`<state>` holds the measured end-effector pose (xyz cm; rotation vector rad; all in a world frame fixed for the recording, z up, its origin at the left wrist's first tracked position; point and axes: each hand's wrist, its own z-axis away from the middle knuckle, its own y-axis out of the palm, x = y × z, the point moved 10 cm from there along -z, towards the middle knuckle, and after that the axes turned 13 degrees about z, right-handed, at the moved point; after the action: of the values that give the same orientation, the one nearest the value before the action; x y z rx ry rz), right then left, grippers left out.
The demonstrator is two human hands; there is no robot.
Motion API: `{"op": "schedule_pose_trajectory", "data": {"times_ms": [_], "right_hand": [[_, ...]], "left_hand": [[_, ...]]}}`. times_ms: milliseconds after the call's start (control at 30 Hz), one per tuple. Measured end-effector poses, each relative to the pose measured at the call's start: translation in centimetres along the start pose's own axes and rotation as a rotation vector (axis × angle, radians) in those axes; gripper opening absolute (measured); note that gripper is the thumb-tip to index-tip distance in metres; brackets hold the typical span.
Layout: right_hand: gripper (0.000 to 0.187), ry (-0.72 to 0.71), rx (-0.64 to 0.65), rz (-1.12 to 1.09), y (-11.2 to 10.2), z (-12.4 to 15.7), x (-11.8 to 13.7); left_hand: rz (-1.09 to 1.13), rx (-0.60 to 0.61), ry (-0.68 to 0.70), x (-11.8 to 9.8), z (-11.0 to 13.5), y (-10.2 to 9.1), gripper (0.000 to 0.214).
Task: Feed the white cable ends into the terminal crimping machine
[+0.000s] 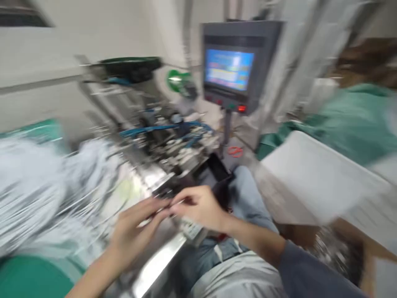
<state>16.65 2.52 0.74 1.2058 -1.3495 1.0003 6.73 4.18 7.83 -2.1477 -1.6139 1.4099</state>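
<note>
My left hand (139, 225) and my right hand (198, 207) meet fingertip to fingertip over the front edge of a metal machine bed (164, 260). Both are closed in a pinch. Whatever lies between the fingertips is too small and blurred to name. Just beyond them sits the machine (173, 145), with metal fixtures and blue air tubes (161, 127). A black bin (214, 169) is close behind my right hand. Below that hand, a small pale box-like part (190, 227) is fixed at the bed's edge.
A control panel (229, 68) with a lit screen stands behind the machine. White cord-like bundles (31, 182) pile up at left, above a green tub (34, 277). At right are a white tray (319, 174), green sacks (356, 120) and a cardboard box (369, 256). Red-handled scissors (235, 152) lie near the post.
</note>
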Motion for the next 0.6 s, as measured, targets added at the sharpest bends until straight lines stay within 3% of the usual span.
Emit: {"op": "schedule_pose_trajectory", "data": {"times_ms": [100, 233, 367, 467, 600], "right_hand": [[0.02, 0.048, 0.098, -0.062, 0.6, -1.5, -1.2], [0.016, -0.064, 0.15, -0.089, 1.2, -2.0, -0.2], [0.012, -0.251, 0.038, 0.091, 1.0, -2.2, 1.4], [0.011, -0.31, -0.02, 0.201, 0.8, -2.2, 2.1], [0.013, -0.29, 0.056, 0.358, 0.7, -2.4, 2.6]], "left_hand": [[0.085, 0.011, -0.114, 0.8, 0.4, -0.4, 0.008], [0.116, -0.026, -0.235, 1.9, 0.3, -0.5, 0.013], [0.163, -0.061, -0.255, 1.9, 0.8, -0.3, 0.014], [0.192, -0.098, -0.267, 2.2, 1.1, -0.3, 0.014], [0.102, -0.094, -0.219, 2.1, 1.2, -0.3, 0.014]]}}
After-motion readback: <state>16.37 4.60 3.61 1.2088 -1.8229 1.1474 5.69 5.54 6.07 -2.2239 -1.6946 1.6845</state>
